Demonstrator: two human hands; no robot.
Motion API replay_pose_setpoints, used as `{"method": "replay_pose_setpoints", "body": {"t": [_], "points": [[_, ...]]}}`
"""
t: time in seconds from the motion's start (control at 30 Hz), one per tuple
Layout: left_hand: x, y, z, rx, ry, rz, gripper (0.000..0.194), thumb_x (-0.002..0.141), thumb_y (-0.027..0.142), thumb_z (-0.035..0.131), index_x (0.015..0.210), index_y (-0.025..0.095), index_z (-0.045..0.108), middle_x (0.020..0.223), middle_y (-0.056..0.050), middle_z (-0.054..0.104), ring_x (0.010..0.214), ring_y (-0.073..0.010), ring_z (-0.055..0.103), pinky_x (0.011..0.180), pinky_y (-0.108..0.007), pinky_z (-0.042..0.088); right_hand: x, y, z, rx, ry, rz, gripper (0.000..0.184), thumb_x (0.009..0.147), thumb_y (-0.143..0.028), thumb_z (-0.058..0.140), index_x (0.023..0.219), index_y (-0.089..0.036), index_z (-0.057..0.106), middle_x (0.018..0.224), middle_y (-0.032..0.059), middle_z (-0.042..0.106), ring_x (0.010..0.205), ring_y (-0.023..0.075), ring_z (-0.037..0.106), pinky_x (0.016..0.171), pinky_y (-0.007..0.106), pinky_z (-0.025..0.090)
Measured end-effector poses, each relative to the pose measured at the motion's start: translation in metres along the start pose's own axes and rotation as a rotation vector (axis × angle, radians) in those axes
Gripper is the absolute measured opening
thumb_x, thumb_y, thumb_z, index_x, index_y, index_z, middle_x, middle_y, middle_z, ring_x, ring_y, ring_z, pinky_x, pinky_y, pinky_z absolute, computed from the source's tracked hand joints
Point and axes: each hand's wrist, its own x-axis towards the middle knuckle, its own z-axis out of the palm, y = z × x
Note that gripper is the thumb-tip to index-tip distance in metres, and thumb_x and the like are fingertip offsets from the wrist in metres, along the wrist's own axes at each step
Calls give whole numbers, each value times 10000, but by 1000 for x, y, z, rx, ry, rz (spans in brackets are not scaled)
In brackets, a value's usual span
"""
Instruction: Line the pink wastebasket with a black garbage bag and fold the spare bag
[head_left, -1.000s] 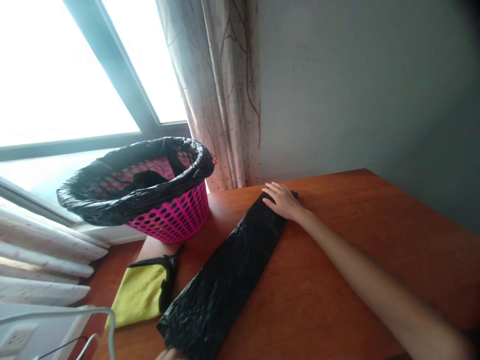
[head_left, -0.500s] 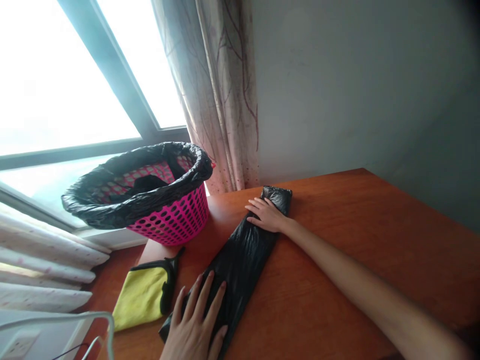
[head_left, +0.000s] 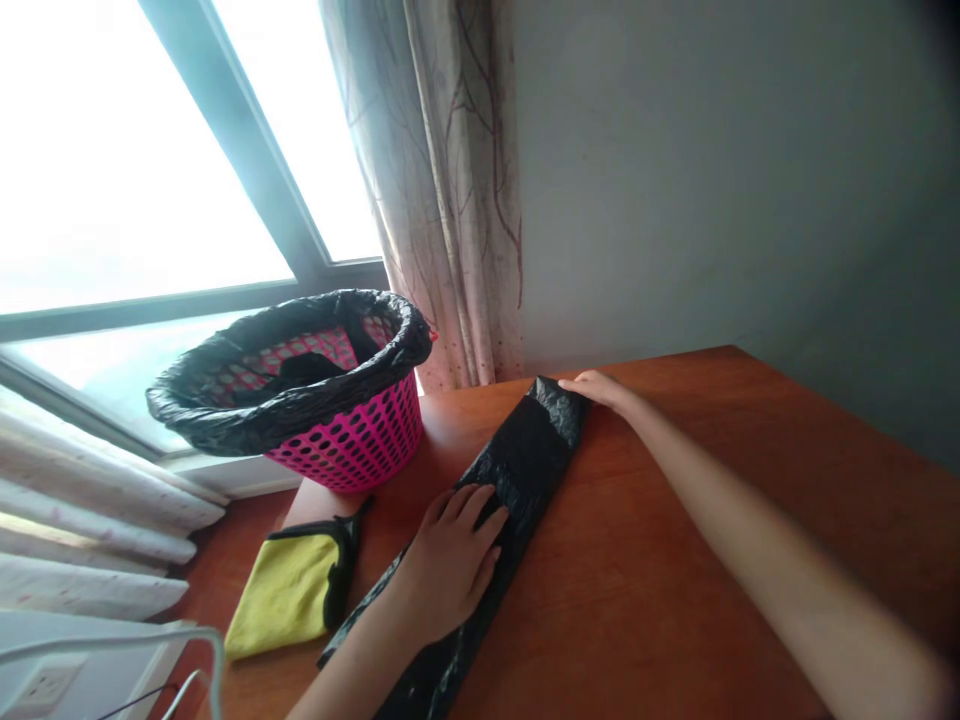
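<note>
A long folded black plastic bag (head_left: pixel 525 460) lies diagonally across the brown wooden table (head_left: pixel 675 560). My left hand (head_left: pixel 450 560) rests palm down on the middle of the bag, fingers stretched flat. My right hand (head_left: pixel 600 388) is at the bag's far end by the wall; its fingers touch that end, and only part of them shows. A pink perforated basket (head_left: pixel 352 440) lined with a black bag (head_left: pixel 285 400) stands at the table's far left corner.
A yellow cloth with black trim (head_left: pixel 289 590) lies on the table in front of the basket. A patterned curtain (head_left: pixel 450 190) hangs behind, next to a bright window. A white wire (head_left: pixel 150 640) and a wall socket (head_left: pixel 41 685) sit at the lower left.
My left hand has slid up the bag from its near end to its middle. My right hand has moved from on top of the bag to its far tip.
</note>
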Motion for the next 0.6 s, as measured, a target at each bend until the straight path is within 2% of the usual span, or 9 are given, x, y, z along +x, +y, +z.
{"method": "replay_pose_setpoints", "body": {"t": [0.07, 0.17, 0.3, 0.4, 0.47, 0.53, 0.6], "points": [[5, -3, 5, 6, -32, 10, 436, 942, 192, 441, 1362, 237, 549, 1466, -114, 491, 1344, -305, 452, 1101, -545, 394, -4, -4, -3, 87, -99, 25, 419, 802, -547, 652, 833, -136, 725, 861, 98, 745, 839, 226, 682, 728, 295, 509], [4, -6, 13, 16, -68, 7, 471, 935, 174, 430, 1393, 235, 519, 1482, -121, 478, 1349, -307, 449, 1093, -546, 396, -12, -11, -7, 204, -211, 18, 358, 750, -484, 706, 895, -158, 726, 896, 87, 756, 800, 195, 681, 691, 279, 519], [3, -6, 20, 11, -67, -19, 483, 942, 210, 439, 1420, 250, 492, 1495, -113, 467, 1358, -307, 434, 1102, -541, 376, -18, -27, -20, 281, -267, -106, 298, 679, -328, 735, 913, -145, 716, 882, 65, 747, 781, 189, 671, 700, 274, 517], [11, -3, 22, 12, -52, -39, 467, 949, 277, 461, 1414, 257, 501, 1477, -114, 484, 1338, -315, 445, 1093, -541, 373, -24, -53, -37, 276, -196, -218, 242, 657, -250, 723, 867, -132, 695, 809, 19, 706, 770, 167, 628, 691, 238, 471], [21, -1, 24, 18, -35, -41, 453, 950, 307, 472, 1396, 245, 520, 1450, -126, 504, 1314, -320, 460, 1074, -536, 384, -39, -78, -50, 186, -80, -329, 188, 668, -221, 705, 837, -140, 685, 748, -11, 665, 740, 149, 590, 656, 217, 421], [35, 1, 25, 20, -7, -39, 437, 949, 322, 480, 1373, 232, 544, 1418, -135, 524, 1293, -321, 472, 1055, -523, 397, -67, -107, -58, -48, 121, -541, 107, 717, -206, 668, 809, -153, 685, 705, -20, 638, 702, 138, 568, 628, 216, 376], [49, 1, 28, 17, 35, -50, 436, 947, 326, 494, 1365, 217, 553, 1395, -145, 537, 1271, -324, 486, 1039, -516, 407, -105, -132, -58, -163, 219, -709, 108, 776, -165, 628, 862, -169, 693, 775, -1, 672, 739, 140, 587, 665, 227, 382]]}}
